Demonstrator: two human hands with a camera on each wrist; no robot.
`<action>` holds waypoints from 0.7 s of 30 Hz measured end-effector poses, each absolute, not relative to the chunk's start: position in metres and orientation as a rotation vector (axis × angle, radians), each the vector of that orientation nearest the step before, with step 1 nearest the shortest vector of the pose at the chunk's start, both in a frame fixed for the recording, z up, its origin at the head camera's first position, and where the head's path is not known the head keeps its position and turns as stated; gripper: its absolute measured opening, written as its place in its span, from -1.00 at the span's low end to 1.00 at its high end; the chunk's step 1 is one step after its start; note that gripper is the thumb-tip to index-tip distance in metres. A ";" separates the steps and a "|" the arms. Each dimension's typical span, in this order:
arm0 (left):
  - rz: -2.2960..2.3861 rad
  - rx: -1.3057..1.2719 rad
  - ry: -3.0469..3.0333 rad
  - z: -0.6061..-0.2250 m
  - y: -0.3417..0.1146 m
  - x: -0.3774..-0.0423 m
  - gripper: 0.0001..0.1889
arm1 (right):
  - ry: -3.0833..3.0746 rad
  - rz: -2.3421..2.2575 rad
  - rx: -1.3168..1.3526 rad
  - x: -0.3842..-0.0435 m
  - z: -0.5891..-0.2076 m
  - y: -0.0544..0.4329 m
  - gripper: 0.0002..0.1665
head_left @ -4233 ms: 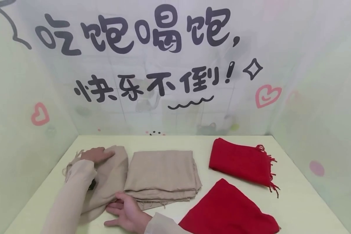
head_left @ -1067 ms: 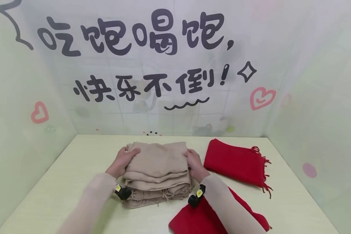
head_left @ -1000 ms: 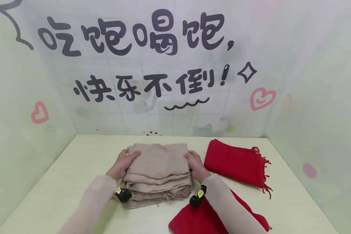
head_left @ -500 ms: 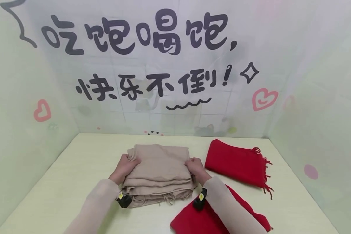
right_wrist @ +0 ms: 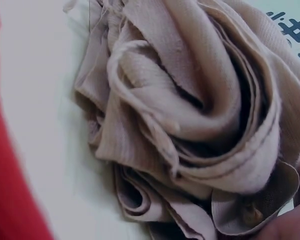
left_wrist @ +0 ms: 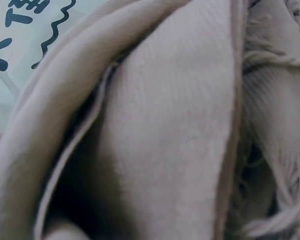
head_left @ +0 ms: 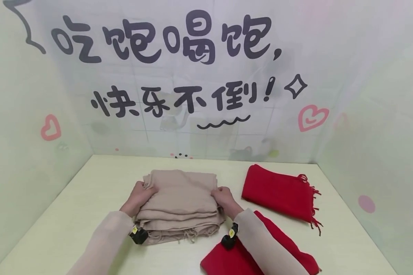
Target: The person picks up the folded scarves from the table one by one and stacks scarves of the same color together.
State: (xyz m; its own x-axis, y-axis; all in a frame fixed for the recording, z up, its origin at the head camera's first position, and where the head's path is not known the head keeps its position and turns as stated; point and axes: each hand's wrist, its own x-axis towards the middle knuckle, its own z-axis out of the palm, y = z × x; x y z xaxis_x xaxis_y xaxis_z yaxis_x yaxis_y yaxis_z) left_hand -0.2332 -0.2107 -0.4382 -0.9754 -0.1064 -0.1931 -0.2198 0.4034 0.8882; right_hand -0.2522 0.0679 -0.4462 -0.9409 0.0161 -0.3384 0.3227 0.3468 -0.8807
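Observation:
Two folded beige scarves lie one on the other in the middle of the table. The upper scarf [head_left: 184, 193] has a smooth top face; layered folds and fringe of the lower scarf [head_left: 158, 237] show at the front. My left hand [head_left: 137, 198] grips the pile's left side, thumb on top and fingers hidden beneath the cloth. On the opposite side, my right hand [head_left: 227, 200] pinches the edge of the upper scarf. Loose fringe hangs at the right of the left wrist view, and rolled side folds fill the right wrist view.
A folded red scarf [head_left: 278, 193] with fringe lies at the back right. Another red cloth [head_left: 234, 258] lies at the front right, partly under the right sleeve [head_left: 265, 240]. Printed curtain walls [head_left: 206, 141] enclose the pale table [head_left: 99, 183] at the back and sides.
The beige scarf that lay apart on the left is now on top of the other one. Both hands now hold its sides. Lately hands and pile have shifted slightly left.

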 end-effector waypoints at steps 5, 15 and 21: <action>1.603 -0.298 2.562 -0.439 -0.224 -0.226 -0.50 | 2.318 -1.633 0.266 -0.246 -0.448 0.058 -0.62; 1.499 -0.313 2.622 -0.434 -0.252 -0.217 -0.52 | 2.240 -1.692 0.190 -0.238 -0.447 0.037 -0.60; 1.473 -0.291 2.634 -0.429 -0.262 -0.218 -0.58 | 2.225 -1.708 0.180 -0.239 -0.447 0.028 -0.56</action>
